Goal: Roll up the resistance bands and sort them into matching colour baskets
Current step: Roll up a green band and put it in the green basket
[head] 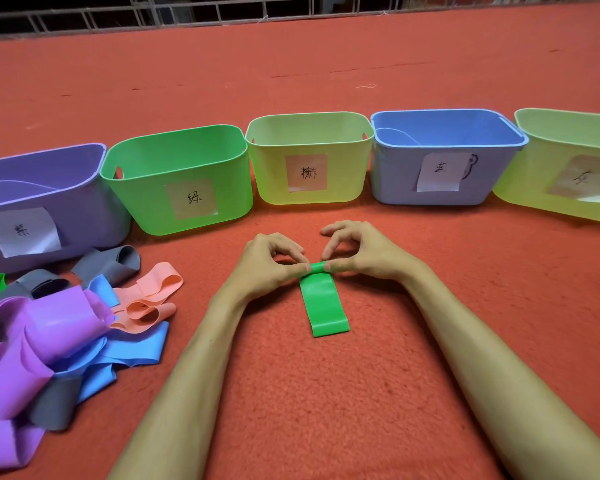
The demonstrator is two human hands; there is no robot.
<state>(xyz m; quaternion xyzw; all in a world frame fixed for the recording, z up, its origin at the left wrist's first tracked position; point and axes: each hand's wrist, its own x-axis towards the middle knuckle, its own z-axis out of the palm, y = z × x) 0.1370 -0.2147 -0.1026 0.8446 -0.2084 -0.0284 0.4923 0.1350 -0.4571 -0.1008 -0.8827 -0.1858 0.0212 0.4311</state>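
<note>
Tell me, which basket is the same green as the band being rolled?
The bright green basket, second from the left, between the purple basket and a pale yellow basket.

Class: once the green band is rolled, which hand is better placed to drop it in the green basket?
Probably the left hand: the green basket stands on its side of the green band.

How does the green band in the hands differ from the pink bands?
The green band lies flat and straight; the pink bands lie loosely curled. The left hand and right hand pinch the green band's rolled far end; nothing holds the pink bands. All lie on the red carpet.
</note>
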